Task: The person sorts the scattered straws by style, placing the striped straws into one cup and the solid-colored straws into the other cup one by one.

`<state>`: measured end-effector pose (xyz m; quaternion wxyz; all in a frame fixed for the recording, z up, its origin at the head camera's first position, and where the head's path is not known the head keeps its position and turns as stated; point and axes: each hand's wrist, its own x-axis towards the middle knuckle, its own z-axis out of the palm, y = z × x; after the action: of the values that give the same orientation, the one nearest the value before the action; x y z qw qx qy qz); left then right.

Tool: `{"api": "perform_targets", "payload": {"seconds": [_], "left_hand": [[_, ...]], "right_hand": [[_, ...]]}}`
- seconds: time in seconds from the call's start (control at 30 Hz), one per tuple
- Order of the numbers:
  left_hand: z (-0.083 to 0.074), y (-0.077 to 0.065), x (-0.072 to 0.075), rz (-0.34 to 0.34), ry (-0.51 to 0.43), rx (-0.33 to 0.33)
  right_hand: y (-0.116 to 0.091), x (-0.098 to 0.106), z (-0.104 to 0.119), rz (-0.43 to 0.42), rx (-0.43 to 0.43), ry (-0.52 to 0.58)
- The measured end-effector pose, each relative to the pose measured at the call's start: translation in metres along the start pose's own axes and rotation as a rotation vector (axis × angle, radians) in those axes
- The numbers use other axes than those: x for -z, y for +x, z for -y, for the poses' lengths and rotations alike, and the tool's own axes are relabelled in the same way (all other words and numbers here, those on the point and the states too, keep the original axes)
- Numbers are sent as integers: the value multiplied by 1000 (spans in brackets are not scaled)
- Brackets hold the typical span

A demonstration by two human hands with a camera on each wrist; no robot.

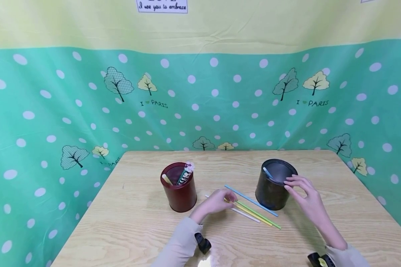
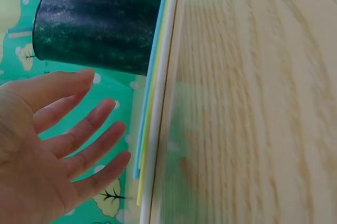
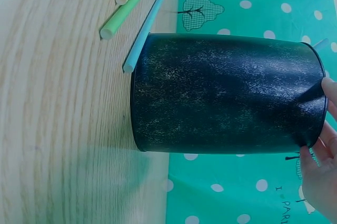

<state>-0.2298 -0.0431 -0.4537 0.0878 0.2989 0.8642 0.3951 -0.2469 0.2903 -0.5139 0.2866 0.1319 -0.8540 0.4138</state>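
My left hand (image 1: 219,200) hovers over several straws, such as a light-blue straw (image 1: 250,200), a green straw (image 1: 258,215), a yellow straw (image 1: 254,214) and a white straw (image 1: 247,216). In the left wrist view, its fingers (image 2: 87,134) are spread and loosely bent, holding nothing. My right hand (image 1: 305,198) is at the right side of a black can (image 1: 270,193), its fingertips right at the rim with a gap between thumb and fingers. The can stands upright, and a blue straw (image 1: 267,172) leans inside it.
A dark red can (image 1: 180,196) stands to the left, holding a cream-coloured stick (image 1: 167,179) and a dark patterned item with a pink flower top (image 1: 187,173). The wooden table (image 1: 120,222) meets a green dotted curtain (image 1: 173,122) behind.
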Motion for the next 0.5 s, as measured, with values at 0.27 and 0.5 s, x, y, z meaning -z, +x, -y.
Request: {"api": "perform_targets", "payload": {"seconds": [0.27,0.5], "left_hand": [[1,-5,0,57,35,56],[3,-5,0,84,61,53]], "right_hand": [[0,-1,-2,-7,5,4],[1,-1,-4,-7,-2,-20]]}}
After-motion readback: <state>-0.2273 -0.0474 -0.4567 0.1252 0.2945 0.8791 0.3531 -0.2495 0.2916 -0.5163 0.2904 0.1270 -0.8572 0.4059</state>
